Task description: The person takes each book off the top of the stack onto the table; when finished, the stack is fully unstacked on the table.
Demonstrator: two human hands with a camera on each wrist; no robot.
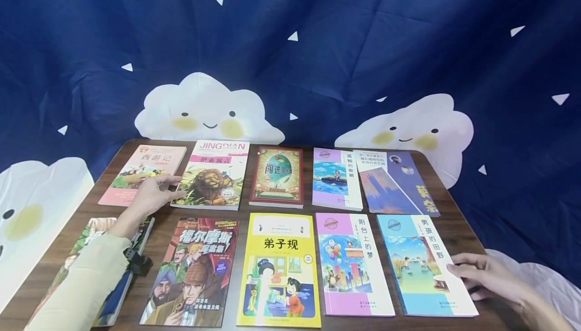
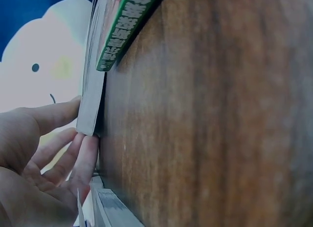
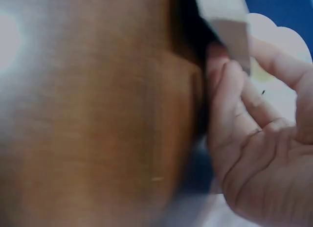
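Observation:
My left hand is at the left edge of a pink-and-white paperback book with a lion on its cover, in the back row. In the left wrist view its thumb and fingers pinch a book's pale page edge. At the front right, my right hand grips the right edge of a blue-and-white book. The right wrist view shows its fingers under a book corner and the thumb on the cover side, somewhat blurred.
Books lie in two rows on the wooden table. Beside the left hand is a pink book; the left forearm covers part of another book. A yellow book and a purple one lie at the front. A blue cloud-patterned curtain hangs behind.

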